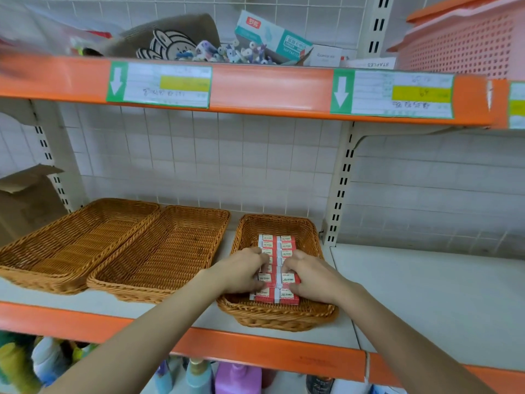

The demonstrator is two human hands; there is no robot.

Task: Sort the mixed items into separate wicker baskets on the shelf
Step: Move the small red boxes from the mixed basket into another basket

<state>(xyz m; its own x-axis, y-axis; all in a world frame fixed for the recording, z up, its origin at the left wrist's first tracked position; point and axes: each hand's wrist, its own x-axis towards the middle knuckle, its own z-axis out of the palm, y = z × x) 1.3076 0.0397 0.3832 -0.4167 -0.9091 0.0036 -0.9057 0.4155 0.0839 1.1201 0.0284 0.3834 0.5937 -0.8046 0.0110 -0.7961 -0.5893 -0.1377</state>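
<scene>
Now both hands are inside the right wicker basket point(277, 314) on the shelf point(426, 308). The left hand point(241, 271) and the right hand point(309, 275) have curled fingers on the two rows of red eraser boxes point(277, 280) lying there. Two other wicker baskets point(113, 245) stand to the left.

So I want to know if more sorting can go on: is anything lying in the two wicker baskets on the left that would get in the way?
Nothing visible does. The left basket and the middle basket show only bare weave. Both hands are on the red boxes in the right basket.
</scene>
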